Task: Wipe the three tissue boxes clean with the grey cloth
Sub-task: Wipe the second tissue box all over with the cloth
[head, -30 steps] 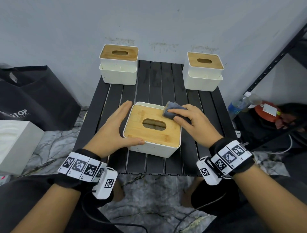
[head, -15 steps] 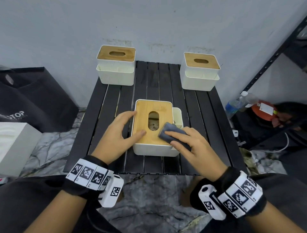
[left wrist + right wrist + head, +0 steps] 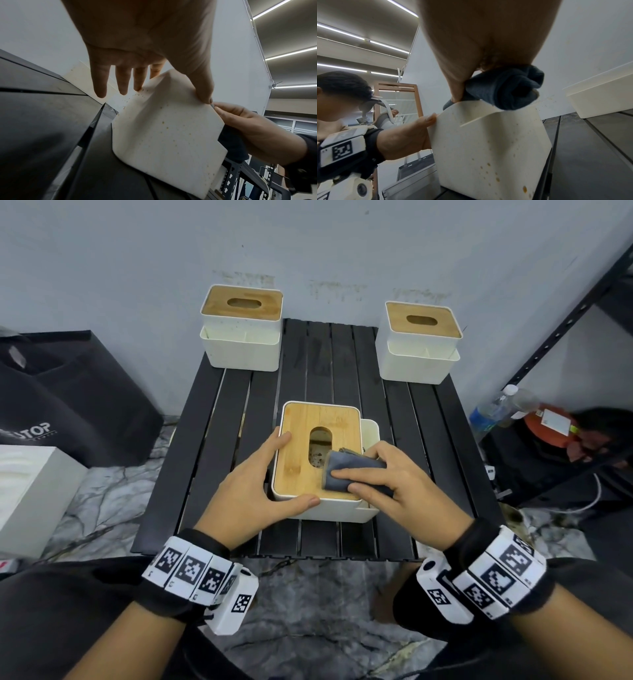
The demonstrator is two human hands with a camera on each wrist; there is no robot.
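The near tissue box (image 3: 301, 440), white with a bamboo lid, stands lengthwise at the table's front middle. My left hand (image 3: 260, 477) braces it: straight fingers (image 3: 123, 78) lie along its left side and the thumb lies on the front edge. My right hand (image 3: 387, 477) grips the folded grey cloth (image 3: 346, 465) and presses it on the lid's near right part, beside the slot. In the right wrist view the cloth (image 3: 508, 88) bunches over the box's speckled wall (image 3: 488, 142). Two more boxes stand at the back left (image 3: 241, 302) and back right (image 3: 421, 318).
The black slatted table (image 3: 329, 361) stands against a grey wall. A black bag (image 3: 68, 398) and a white box (image 3: 30, 491) are on the floor at the left. A water bottle (image 3: 493, 412) and a black metal shelf (image 3: 565, 320) are at the right.
The near box has turned a quarter turn, from crosswise to lengthwise. My right hand has drawn the cloth from the lid's far right corner to its near right part. My left thumb now lies on the front edge.
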